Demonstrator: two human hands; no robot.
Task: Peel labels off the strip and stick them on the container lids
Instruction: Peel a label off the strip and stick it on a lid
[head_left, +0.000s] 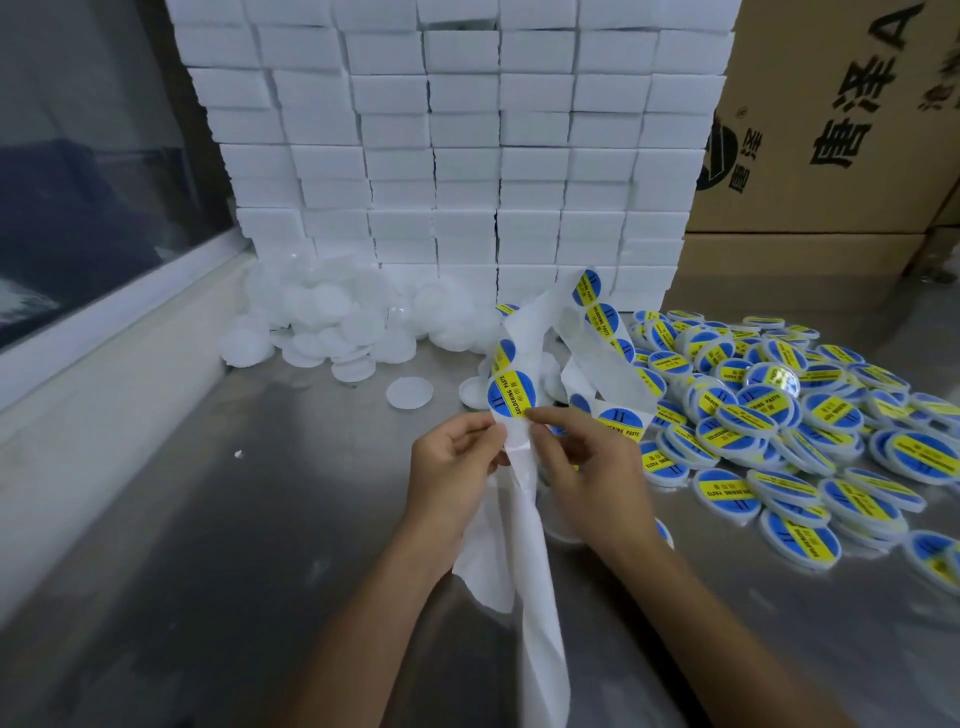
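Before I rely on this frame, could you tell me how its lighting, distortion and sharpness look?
Head view: wide-angle bending curves the stack of white boxes and window ledge; soft glare on the metal table; the label pinched between both hands reads sharply, while the far right labelled lids smear.

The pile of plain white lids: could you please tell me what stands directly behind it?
Behind the plain white lids rises a wall of stacked white boxes. The pile covers the bottom of the lowest boxes, so where they meet the table is hidden.
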